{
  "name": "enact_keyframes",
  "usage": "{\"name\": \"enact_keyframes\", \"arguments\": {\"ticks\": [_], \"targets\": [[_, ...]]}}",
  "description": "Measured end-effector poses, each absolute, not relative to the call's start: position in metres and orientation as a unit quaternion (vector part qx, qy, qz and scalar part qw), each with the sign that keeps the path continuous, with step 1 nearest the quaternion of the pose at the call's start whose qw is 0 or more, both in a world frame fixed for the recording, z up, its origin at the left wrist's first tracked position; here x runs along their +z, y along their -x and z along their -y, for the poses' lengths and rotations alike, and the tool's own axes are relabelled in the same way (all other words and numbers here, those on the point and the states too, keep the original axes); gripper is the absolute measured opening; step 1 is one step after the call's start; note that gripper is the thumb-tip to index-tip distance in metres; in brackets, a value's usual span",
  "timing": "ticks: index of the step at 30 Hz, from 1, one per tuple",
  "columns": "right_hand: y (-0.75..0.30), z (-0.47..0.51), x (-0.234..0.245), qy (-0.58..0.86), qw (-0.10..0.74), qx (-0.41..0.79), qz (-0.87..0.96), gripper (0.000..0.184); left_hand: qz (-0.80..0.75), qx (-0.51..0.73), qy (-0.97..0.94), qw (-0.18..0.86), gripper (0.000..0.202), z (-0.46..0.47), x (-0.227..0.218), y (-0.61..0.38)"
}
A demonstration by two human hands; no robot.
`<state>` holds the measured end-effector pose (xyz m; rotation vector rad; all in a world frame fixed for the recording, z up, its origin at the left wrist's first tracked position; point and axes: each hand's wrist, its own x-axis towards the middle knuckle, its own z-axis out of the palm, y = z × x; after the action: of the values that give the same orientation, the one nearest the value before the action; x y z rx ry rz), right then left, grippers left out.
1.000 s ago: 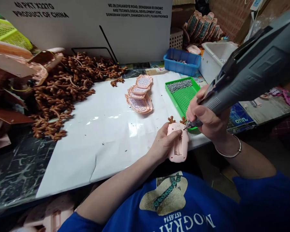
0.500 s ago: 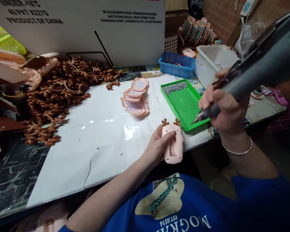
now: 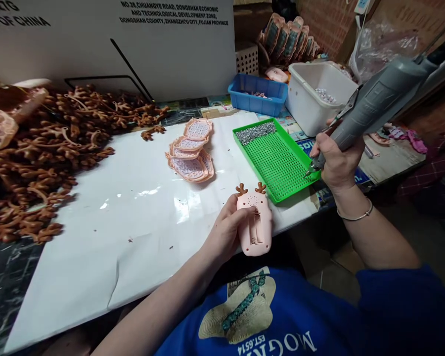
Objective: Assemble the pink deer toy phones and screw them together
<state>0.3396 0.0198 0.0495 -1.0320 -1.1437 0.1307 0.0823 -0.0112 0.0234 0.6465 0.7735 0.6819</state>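
Observation:
My left hand [image 3: 230,225] grips a pink plastic toy casing [image 3: 264,228] with two brown antlers, its back facing up and its battery compartment uncovered. The thumb lies over the upper end of that compartment. In my right hand [image 3: 337,160] is a grey electric screwdriver [image 3: 380,101], slanted with its bit down. The bit's tip is over the near right edge of a green perforated tray [image 3: 282,170]; whether it touches is unclear. Small silver screws [image 3: 255,132] lie heaped at the tray's far end. Several pink casing halves [image 3: 193,151] overlap on the white table covering.
Brown antler pieces [image 3: 52,138] are piled at the left. Behind the tray stand a blue bin [image 3: 257,96] and a white tub [image 3: 304,99] with small white parts. A large printed carton [image 3: 170,54] walls off the back. More pink casings [image 3: 287,37] stand stacked behind.
The view has shifted slightly right, so the table things appear further left. The screwdriver's tip has moved right relative to the tray. Both hands keep their hold.

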Motion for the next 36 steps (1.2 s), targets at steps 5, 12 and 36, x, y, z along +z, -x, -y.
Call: {"name": "enact_keyframes", "arguments": {"ticks": [5, 12, 36], "targets": [[-0.342, -0.02, 0.046, 0.459, 0.724, 0.058, 0.511, 0.026, -0.36, 0.33, -0.291, 0.823, 0.038, 0.014, 0.025, -0.083], [-0.313, -0.015, 0.081, 0.404, 0.775, 0.085, 0.478, 0.028, -0.323, 0.33, -0.304, 0.833, 0.045, 0.016, 0.021, -0.081], [-0.195, 0.0, 0.072, 0.332, 0.681, 0.323, 0.567, 0.023, -0.3, 0.342, -0.292, 0.841, 0.041, 0.017, 0.013, -0.081]]}}
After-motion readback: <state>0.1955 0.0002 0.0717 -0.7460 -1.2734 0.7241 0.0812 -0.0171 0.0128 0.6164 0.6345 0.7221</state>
